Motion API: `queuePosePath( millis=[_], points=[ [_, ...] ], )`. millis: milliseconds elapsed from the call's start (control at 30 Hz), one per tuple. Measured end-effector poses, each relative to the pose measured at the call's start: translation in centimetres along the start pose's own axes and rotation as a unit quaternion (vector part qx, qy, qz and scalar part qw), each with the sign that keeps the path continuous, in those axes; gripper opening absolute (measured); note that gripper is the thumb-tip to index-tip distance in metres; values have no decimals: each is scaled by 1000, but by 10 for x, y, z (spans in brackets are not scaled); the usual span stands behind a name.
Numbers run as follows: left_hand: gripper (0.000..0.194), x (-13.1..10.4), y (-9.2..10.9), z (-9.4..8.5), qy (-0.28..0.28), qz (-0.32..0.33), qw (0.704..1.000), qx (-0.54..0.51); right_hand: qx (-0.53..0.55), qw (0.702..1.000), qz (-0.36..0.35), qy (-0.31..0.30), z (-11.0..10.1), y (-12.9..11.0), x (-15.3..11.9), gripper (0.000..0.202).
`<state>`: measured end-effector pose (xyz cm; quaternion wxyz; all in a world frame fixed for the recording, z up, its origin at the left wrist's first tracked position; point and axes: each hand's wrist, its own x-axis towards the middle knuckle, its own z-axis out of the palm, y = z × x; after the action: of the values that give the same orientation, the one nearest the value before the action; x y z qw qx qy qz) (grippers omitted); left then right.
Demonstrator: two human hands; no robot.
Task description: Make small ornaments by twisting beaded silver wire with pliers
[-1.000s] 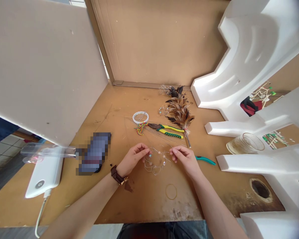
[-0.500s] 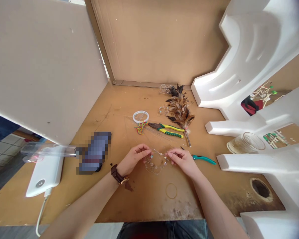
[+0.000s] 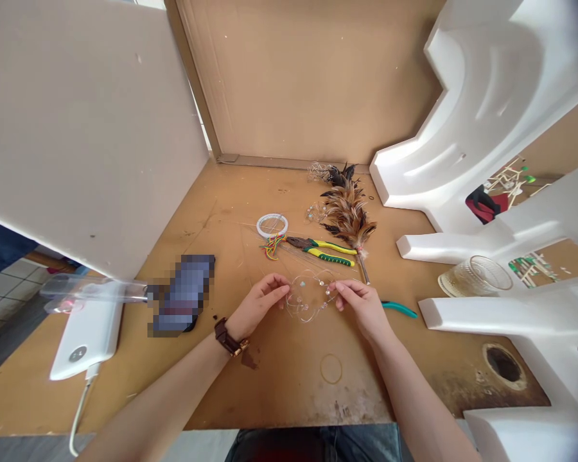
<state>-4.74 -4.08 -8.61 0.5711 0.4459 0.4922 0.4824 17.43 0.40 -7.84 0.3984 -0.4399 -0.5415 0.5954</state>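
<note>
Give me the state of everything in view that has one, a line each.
Beaded wire loop, pinched at both sides.
Left hand, pinching the loop.
Right hand, pinching it opposite.
Yellow-green pliers, lying, handles spread.
Teal handle, partly hidden.
White device, cable plugged in.
Phone, lying down, screen unreadable.
Feather duster, lying down.
Glass, upright, contents unclear.
Watch, strapped on.

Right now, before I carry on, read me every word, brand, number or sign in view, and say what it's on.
No text can be read.
White power bank: one round grey emblem, too small to make out.
Phone: pixelated, unreadable.
Yellow-and-green pliers: no lettering I can make out.
Beaded wire loop: none visible.
Table: dark smudges near the front edge; I can't tell whether they are print.
</note>
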Motion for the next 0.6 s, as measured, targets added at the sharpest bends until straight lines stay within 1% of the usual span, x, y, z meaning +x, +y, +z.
queuePosePath(
  millis=[100, 167, 233, 300, 433, 600],
  points=[
    [23, -1, 0, 1, 35, 27, 998, 50, 14, 1000, -1, 28, -1, -1, 0, 28],
    [23, -2, 1, 1, 41, 41, 995, 82, 19, 999, 1, 39, 0, -1, 0, 28],
    [23, -3, 1, 2, 33, 46, 993, 102, 23, 999, 2, 44, 0, -2, 0, 29],
    [25, -4, 1, 3, 19, 38, 993, 111, 27, 998, 4, 48, 1, -1, 0, 28],
    [28, -6, 1, 4, -1, 12, 994, 105, 37, 998, 4, 50, 1, 0, 1, 27],
    [28, -6, -3, 5, -23, 19, 995, 90, 32, 998, -3, 49, 1, 4, 1, 28]
  ],
)
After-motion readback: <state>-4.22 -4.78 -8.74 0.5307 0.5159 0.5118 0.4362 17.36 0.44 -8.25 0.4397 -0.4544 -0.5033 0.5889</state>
